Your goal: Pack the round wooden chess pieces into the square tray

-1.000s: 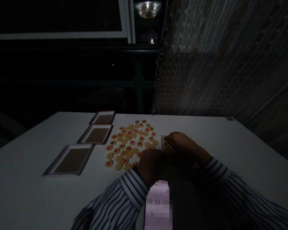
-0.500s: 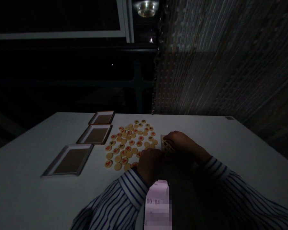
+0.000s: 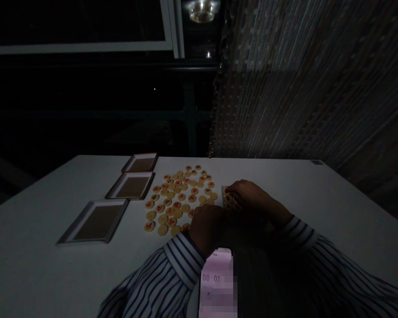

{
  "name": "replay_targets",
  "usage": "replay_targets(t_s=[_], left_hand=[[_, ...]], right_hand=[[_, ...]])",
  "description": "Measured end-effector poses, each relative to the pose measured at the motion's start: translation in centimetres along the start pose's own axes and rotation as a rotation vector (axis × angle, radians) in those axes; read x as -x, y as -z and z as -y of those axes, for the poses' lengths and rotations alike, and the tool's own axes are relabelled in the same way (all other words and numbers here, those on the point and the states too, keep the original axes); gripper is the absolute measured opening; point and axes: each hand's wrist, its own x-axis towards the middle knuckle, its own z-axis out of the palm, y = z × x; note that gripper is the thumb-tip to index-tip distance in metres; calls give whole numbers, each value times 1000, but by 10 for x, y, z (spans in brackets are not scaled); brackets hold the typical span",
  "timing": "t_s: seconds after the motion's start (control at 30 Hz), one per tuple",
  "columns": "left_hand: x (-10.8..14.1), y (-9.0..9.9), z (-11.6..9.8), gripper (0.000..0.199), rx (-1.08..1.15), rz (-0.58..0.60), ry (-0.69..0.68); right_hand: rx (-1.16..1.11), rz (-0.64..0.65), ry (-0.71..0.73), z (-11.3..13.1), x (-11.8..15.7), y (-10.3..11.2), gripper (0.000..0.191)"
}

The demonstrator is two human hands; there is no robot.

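Many round wooden Chinese chess pieces (image 3: 181, 197) with red or dark characters lie spread on the white table; some show a plain face. Just right of them is a shallow box (image 3: 223, 194) with several pieces (image 3: 231, 202) in it, partly covered by my hands. My right hand (image 3: 250, 195) curves over the box from the right, fingers bent down among the pieces. Closer to me, my left hand (image 3: 206, 227) is curled at the box's near left side. Deep shadow hides its fingertips, and what either hand grips cannot be made out.
Three shallow trays, a near one (image 3: 99, 221), a middle one (image 3: 132, 185) and a far one (image 3: 141, 162), line the table's left side. A lit phone (image 3: 217, 274) with a timer lies below my hands. Beyond the table hangs a string curtain (image 3: 272, 88).
Both hands keep almost the same pose and place. The last digit on the phone's timer looks different. Pieces and trays lie as before.
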Motion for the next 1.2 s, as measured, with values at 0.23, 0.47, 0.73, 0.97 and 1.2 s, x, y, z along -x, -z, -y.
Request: replay_targets(t_s=[0.23,0.47,0.73,0.97,1.2], left_hand=[[1,3,0,36,-1,-4,-38],[4,8,-1,30,5,12,7],[5,3,5,25,129,-104,5],[4,2,14,20,265,-362,26],[7,23,27,22,478,-577,130]], right_hand=[[18,-157,-59,-5,7,17,34],[33,-219,-133,-8,11,28,35],[17,-250,-148,-9,14,32,35],[11,-300,-144,-6,16,38,35],[-1,-353,-118,-2,21,45,34]])
